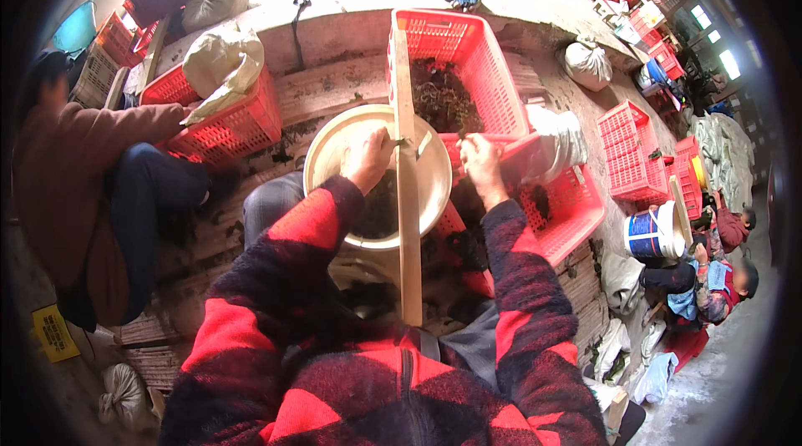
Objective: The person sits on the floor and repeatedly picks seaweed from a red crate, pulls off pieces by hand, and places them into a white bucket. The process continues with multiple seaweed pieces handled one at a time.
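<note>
A narrow wooden board lies lengthwise before me, across a round pale bucket and beside a red plastic crate. My left hand is over the bucket, left of the board, its fingers closed on a small dark piece of plant material at the board's edge. To the right of the board, my right hand is by the crate's near rim, fingertips together; whether they pinch something is unclear. Dark, tangled plant material lies inside the crate, and more dark material is down in the bucket.
A second red crate stands at the right with a white cloth sack at its edge. At the left, a person reaches to a red crate bearing a sack. Farther right are a white-and-blue bucket, crates and other people.
</note>
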Action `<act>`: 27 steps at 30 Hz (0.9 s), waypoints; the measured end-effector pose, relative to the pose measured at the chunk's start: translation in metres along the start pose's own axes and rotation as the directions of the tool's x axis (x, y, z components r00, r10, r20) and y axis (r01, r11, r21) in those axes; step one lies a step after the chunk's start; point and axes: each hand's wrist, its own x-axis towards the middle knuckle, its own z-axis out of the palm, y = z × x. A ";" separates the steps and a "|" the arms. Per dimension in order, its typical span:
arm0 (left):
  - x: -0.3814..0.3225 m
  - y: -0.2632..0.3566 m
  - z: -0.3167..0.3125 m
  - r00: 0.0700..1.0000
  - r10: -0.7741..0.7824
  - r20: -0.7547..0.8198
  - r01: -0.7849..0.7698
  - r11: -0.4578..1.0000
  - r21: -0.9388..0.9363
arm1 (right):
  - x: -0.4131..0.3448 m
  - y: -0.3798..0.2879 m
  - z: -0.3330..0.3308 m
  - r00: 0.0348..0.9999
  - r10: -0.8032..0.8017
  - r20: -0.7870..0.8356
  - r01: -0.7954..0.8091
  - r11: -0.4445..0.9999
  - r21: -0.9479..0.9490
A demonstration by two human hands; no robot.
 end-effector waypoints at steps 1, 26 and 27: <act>-0.003 -0.001 -0.001 0.999 0.034 0.036 -0.034 0.999 0.003 | -0.006 0.000 -0.008 0.997 0.064 0.034 -0.071 0.958 0.277; -0.065 0.137 0.069 0.918 0.397 -0.018 -0.382 0.870 -0.313 | -0.137 -0.075 -0.102 0.982 0.057 -0.180 0.138 0.435 0.890; -0.069 0.135 0.071 0.912 0.406 -0.058 -0.406 0.877 -0.258 | -0.140 -0.072 -0.096 0.985 0.043 -0.165 0.140 0.350 0.926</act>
